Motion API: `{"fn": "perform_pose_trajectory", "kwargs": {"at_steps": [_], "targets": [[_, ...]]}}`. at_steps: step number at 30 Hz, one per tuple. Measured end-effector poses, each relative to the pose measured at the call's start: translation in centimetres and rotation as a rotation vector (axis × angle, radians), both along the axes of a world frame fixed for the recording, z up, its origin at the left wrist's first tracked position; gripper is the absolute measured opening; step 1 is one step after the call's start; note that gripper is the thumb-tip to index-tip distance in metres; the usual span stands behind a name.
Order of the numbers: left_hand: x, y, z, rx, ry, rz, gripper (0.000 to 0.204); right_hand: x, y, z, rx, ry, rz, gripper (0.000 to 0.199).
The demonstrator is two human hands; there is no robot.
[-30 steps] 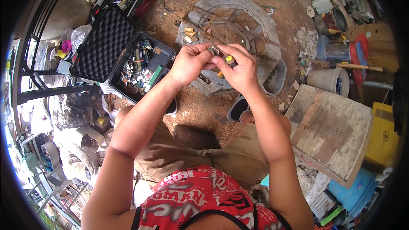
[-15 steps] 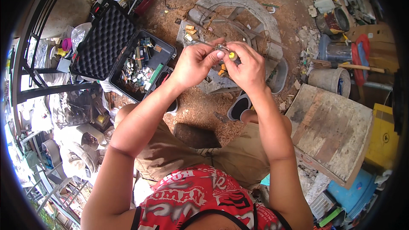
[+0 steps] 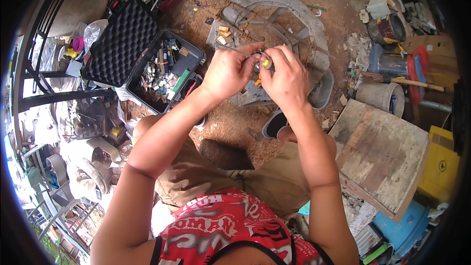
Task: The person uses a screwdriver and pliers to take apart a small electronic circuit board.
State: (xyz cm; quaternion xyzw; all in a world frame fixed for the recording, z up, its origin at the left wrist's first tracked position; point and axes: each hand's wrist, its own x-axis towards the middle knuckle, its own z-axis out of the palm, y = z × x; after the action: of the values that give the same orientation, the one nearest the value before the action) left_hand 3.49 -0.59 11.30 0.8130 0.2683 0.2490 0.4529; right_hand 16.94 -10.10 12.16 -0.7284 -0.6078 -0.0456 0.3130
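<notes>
In front of me, over the metal frame, my left hand [image 3: 229, 71] and my right hand [image 3: 288, 77] meet at the fingertips. A tool with a yellow-ended dark handle [image 3: 267, 63], which looks like a screwdriver, is gripped in my right hand. A thin metal rod [image 3: 224, 46] sticks out to the left past my left fingers; whether it belongs to that tool I cannot tell. Pinched between my left fingers and thumb is a small dark metallic piece [image 3: 258, 52], mostly hidden. Small yellow pieces [image 3: 224, 31] lie on the slab just beyond my left hand.
A black foam-lined case [image 3: 167, 71] lies open at left, holding many small electronic parts. The grey ring-shaped frame [image 3: 314, 32] stands ahead on littered ground. To the right are a wooden board box [image 3: 380, 154], a bucket [image 3: 378, 95], a yellow container [image 3: 439, 167] and a blue tub [image 3: 405, 223].
My left hand has turned slightly, its back now more toward me, and its thumb has shifted on the small piece. My right hand keeps its grip. The view has shifted a little.
</notes>
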Motion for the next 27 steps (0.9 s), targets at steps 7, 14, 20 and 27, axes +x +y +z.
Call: {"fn": "perform_pose_trajectory", "kwargs": {"at_steps": [7,14,20,27], "targets": [[-0.1,-0.3,0.7,0.036,-0.042,0.032,0.022,0.7,0.1,-0.3,0.054,0.071,0.132,0.012],[0.1,-0.3,1.7,-0.021,0.025,0.066,0.017,1.0,0.3,-1.0,0.137,0.368,0.208,0.006],[0.0,0.6,0.6,0.105,0.068,0.059,0.018,0.4,0.3,-0.6,-0.029,0.331,0.091,0.011],[-1.0,2.2,-1.1,-0.990,-0.293,0.121,0.034,3.0,-1.7,0.1,-0.230,0.852,-0.055,0.030]]}}
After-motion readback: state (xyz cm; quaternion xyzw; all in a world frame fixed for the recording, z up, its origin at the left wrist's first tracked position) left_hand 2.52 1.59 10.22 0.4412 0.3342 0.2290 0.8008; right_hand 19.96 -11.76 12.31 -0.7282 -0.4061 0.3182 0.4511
